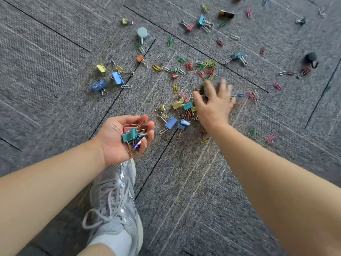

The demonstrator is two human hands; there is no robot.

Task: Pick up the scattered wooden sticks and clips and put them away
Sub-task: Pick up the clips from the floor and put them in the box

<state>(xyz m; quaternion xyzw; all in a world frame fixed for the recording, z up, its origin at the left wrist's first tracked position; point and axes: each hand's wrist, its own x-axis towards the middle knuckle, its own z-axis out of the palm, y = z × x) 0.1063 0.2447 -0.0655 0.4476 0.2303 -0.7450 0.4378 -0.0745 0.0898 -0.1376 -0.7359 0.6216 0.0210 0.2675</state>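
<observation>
Coloured binder clips and paper clips lie scattered over grey carpet tiles [55,74]. My left hand [121,135] is turned palm up and cupped, holding a handful of clips [133,136]: teal, pink and purple binder clips and a silver paper clip. My right hand [214,104] reaches forward, blurred by motion, fingers spread over a dense heap of clips [181,111]; whether it grips any I cannot tell. A group of blue and yellow binder clips [108,76] lies to the left. No wooden sticks are visible.
My grey sneaker [118,204] rests on the carpet below my left hand. A pale blue round pin-like object [142,34] lies at the upper middle, a dark round object [311,59] at the right. More clips [204,21] spread toward the top edge.
</observation>
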